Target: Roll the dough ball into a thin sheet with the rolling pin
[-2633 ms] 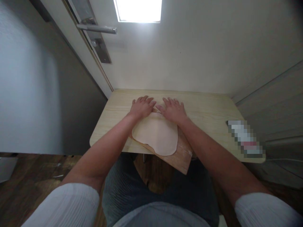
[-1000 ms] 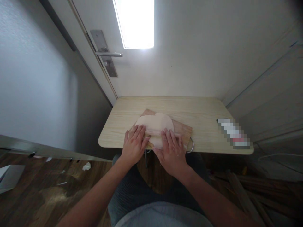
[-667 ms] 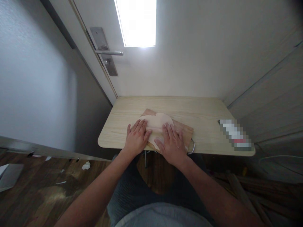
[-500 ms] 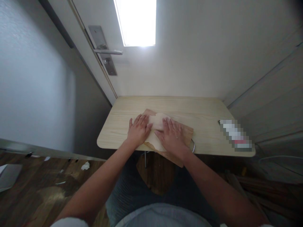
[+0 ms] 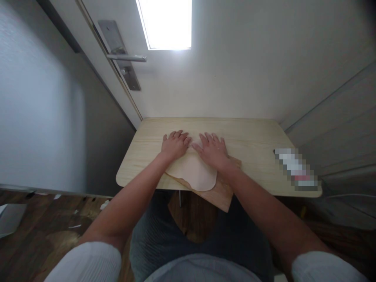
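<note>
A thin, pale sheet that looks like rolled-out dough [image 5: 196,172] lies over a wooden cutting board [image 5: 225,196] at the front of the table. My left hand [image 5: 176,145] rests flat at the far left part of the sheet, fingers stretched forward. Close beside it, my right hand [image 5: 213,149] presses palm down on the far right part, its fingers spread. The two thumbs nearly meet. Neither hand grips anything that I can see; what lies directly under the palms is hidden.
The board sits askew, one corner jutting past the front edge of the light wooden table [image 5: 252,137]. A blurred-out flat object [image 5: 296,166] lies at the table's right end. Behind stands a door with a metal handle [image 5: 127,58]. Scraps litter the floor at left.
Both hands have slid forward, away from me, over the sheet. More of its near part now shows, with a smooth rounded edge. The view has shifted slightly.
</note>
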A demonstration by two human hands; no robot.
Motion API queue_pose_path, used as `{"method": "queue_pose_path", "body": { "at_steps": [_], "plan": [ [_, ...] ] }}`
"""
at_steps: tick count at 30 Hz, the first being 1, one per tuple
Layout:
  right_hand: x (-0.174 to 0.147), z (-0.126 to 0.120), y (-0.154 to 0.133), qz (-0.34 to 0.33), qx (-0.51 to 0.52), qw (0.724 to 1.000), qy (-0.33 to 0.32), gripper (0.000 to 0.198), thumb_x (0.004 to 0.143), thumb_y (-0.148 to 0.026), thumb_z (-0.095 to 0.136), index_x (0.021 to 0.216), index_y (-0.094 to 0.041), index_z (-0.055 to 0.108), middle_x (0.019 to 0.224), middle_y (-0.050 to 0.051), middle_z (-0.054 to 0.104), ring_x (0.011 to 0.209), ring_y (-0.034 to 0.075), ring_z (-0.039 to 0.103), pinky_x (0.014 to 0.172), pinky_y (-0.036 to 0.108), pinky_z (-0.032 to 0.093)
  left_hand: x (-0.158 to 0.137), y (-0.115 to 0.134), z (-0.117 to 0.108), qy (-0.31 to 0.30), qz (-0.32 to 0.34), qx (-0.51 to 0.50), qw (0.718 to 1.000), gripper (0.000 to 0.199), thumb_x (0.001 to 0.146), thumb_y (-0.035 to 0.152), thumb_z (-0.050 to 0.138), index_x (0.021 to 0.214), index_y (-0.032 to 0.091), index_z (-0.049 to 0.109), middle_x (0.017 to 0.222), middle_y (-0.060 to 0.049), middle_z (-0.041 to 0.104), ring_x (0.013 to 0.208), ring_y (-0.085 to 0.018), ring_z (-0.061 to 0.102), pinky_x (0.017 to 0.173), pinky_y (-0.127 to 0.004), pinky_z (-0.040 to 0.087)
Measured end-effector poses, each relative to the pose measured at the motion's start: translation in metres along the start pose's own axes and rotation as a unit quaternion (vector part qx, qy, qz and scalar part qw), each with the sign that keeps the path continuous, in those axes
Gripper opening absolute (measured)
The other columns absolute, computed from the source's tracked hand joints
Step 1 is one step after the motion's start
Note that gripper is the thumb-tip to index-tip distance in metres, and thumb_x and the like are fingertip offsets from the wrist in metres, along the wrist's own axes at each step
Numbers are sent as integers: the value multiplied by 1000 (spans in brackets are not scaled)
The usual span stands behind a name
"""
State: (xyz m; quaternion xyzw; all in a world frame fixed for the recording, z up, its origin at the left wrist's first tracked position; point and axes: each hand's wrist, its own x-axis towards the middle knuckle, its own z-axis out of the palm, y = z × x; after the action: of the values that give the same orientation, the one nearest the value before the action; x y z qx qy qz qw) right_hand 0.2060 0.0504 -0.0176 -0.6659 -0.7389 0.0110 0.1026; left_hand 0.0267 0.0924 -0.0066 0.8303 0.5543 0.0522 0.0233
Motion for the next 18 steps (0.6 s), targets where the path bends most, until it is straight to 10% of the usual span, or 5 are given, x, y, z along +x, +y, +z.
{"method": "queue_pose_path", "body": {
  "at_steps": [18],
  "plan": [
    [68, 1, 20, 15, 24, 995, -97, 80, 97, -74, 22, 152, -20, 44, 156, 16, 44, 139, 38, 41, 111, 59, 31, 52, -17, 5, -20, 59, 13, 998, 40, 102, 39, 42, 139, 31, 53, 148, -10, 51, 135, -33, 43, 105, -62, 39]
  ]
}}
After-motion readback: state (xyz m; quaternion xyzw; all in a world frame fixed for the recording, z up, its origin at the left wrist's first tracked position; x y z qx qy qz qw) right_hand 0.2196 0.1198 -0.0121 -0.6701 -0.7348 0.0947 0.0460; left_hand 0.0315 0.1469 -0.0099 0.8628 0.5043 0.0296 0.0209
